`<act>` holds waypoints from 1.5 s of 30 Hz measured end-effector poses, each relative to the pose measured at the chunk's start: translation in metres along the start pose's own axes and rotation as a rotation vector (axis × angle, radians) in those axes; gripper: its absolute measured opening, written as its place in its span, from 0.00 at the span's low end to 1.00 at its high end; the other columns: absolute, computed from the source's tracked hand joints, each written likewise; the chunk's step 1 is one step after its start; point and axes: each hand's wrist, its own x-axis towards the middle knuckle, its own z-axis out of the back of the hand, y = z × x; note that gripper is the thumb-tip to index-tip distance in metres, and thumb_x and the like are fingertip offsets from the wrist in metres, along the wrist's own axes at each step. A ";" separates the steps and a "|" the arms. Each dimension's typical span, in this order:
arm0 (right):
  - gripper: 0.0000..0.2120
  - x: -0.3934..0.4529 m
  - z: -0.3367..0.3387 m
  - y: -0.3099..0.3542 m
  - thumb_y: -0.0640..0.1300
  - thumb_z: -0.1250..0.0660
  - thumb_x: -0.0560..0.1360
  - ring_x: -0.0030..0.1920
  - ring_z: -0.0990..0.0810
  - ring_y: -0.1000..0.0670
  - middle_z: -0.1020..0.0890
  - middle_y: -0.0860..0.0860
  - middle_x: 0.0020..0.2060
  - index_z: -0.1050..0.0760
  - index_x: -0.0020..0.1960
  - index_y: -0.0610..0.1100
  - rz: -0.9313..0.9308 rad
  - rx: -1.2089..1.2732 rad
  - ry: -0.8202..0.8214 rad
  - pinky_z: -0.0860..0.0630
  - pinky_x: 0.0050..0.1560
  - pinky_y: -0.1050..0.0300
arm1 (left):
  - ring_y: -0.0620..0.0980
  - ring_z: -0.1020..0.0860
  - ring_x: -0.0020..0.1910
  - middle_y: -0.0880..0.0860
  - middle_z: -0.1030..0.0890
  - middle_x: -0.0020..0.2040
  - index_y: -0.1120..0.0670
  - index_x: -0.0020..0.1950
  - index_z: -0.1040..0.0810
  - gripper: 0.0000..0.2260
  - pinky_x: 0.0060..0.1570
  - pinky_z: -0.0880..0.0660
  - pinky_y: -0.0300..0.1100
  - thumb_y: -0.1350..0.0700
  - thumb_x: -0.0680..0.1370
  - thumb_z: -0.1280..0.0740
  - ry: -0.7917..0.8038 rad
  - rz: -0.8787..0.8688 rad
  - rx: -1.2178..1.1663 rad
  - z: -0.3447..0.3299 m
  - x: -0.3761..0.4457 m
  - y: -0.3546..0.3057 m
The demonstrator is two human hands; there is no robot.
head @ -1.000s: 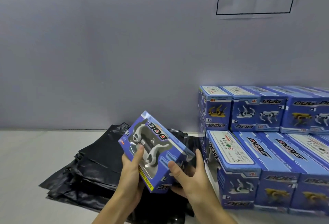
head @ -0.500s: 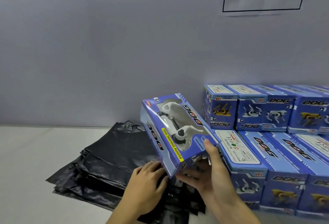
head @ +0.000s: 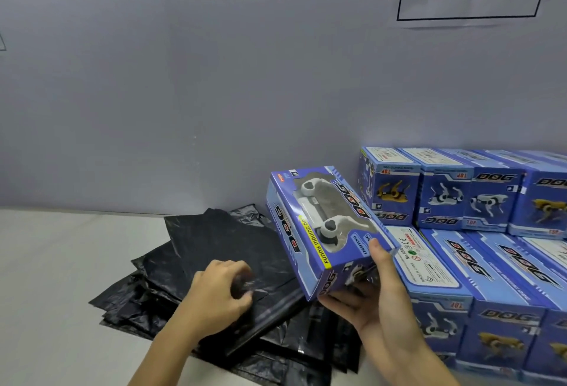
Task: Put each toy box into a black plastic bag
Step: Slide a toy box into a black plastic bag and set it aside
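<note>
Head view: right hand (head: 372,302) grips toy dog box (head: 322,232) by its near end, tilted; left hand (head: 219,290) fingers curled, pinching top black plastic bag (head: 214,241).

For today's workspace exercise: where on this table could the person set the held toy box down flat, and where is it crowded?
Free: the bare table left of the black bags, up to the wall. Crowded: the stacked toy boxes fill the right side; the left hand rests on the bags; the right hand holds the box between.

The stacked toy boxes (head: 491,263) run past the right edge; left fingertips (head: 242,281) blur.
</note>
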 end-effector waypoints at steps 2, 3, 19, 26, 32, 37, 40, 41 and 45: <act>0.26 0.001 0.000 -0.001 0.59 0.29 0.65 0.35 0.15 0.41 0.17 0.43 0.36 0.21 0.58 0.47 -0.005 -0.032 -0.009 0.17 0.38 0.41 | 0.41 0.35 0.62 0.37 0.27 0.57 0.40 0.61 0.30 0.17 0.62 0.40 0.45 0.44 0.73 0.33 0.164 -0.031 -0.064 -0.001 -0.002 -0.001; 0.27 0.001 0.001 -0.002 0.59 0.29 0.65 0.35 0.15 0.41 0.16 0.44 0.36 0.21 0.60 0.47 -0.013 -0.056 -0.016 0.18 0.38 0.41 | 0.40 0.37 0.64 0.37 0.29 0.59 0.39 0.64 0.33 0.22 0.64 0.42 0.45 0.44 0.71 0.33 0.214 -0.037 -0.060 -0.005 -0.002 -0.001; 0.20 0.005 0.006 -0.009 0.63 0.30 0.71 0.33 0.14 0.40 0.13 0.47 0.38 0.24 0.59 0.55 -0.086 -0.253 -0.162 0.18 0.34 0.44 | 0.53 0.21 0.50 0.45 0.17 0.48 0.49 0.54 0.26 0.07 0.43 0.25 0.46 0.55 0.76 0.32 -0.285 0.093 -0.034 -0.024 0.000 -0.007; 0.28 0.000 -0.001 0.005 0.68 0.31 0.64 0.39 0.15 0.42 0.13 0.41 0.45 0.17 0.54 0.51 -0.214 -0.431 -0.019 0.19 0.36 0.45 | 0.37 0.31 0.46 0.42 0.21 0.32 0.59 0.35 0.21 0.06 0.33 0.29 0.40 0.57 0.68 0.28 -0.307 0.144 -0.468 -0.006 0.001 0.007; 0.20 -0.003 -0.005 0.010 0.64 0.33 0.70 0.46 0.13 0.40 0.13 0.40 0.47 0.13 0.43 0.51 -0.359 -0.484 0.067 0.18 0.49 0.48 | 0.34 0.20 0.32 0.43 0.17 0.33 0.53 0.37 0.17 0.09 0.34 0.27 0.26 0.65 0.73 0.25 -0.385 0.233 -0.504 0.006 0.008 0.014; 0.27 -0.002 -0.004 0.007 0.67 0.35 0.73 0.49 0.14 0.38 0.14 0.40 0.48 0.17 0.56 0.46 -0.379 -0.527 -0.033 0.20 0.58 0.40 | 0.37 0.18 0.37 0.43 0.16 0.34 0.53 0.39 0.16 0.07 0.38 0.24 0.28 0.64 0.74 0.26 -0.430 0.138 -0.468 0.010 0.006 0.011; 0.26 0.000 0.000 0.006 0.66 0.36 0.74 0.45 0.13 0.39 0.13 0.40 0.46 0.17 0.54 0.46 -0.333 -0.511 -0.090 0.17 0.48 0.45 | 0.39 0.18 0.35 0.42 0.17 0.32 0.53 0.39 0.17 0.07 0.35 0.23 0.32 0.62 0.75 0.27 -0.449 0.113 -0.479 0.013 0.005 0.009; 0.25 0.001 0.001 0.006 0.67 0.36 0.74 0.43 0.13 0.40 0.13 0.41 0.44 0.16 0.52 0.46 -0.312 -0.508 -0.104 0.16 0.41 0.48 | 0.40 0.18 0.34 0.42 0.17 0.32 0.52 0.38 0.18 0.07 0.33 0.23 0.33 0.62 0.75 0.27 -0.450 0.101 -0.473 0.014 0.004 0.009; 0.25 0.004 0.003 0.004 0.69 0.37 0.73 0.39 0.13 0.43 0.13 0.43 0.40 0.20 0.53 0.48 -0.225 -0.526 -0.165 0.19 0.34 0.49 | 0.40 0.18 0.33 0.40 0.17 0.32 0.54 0.39 0.17 0.06 0.31 0.25 0.31 0.62 0.75 0.26 -0.465 0.021 -0.416 0.016 0.003 0.009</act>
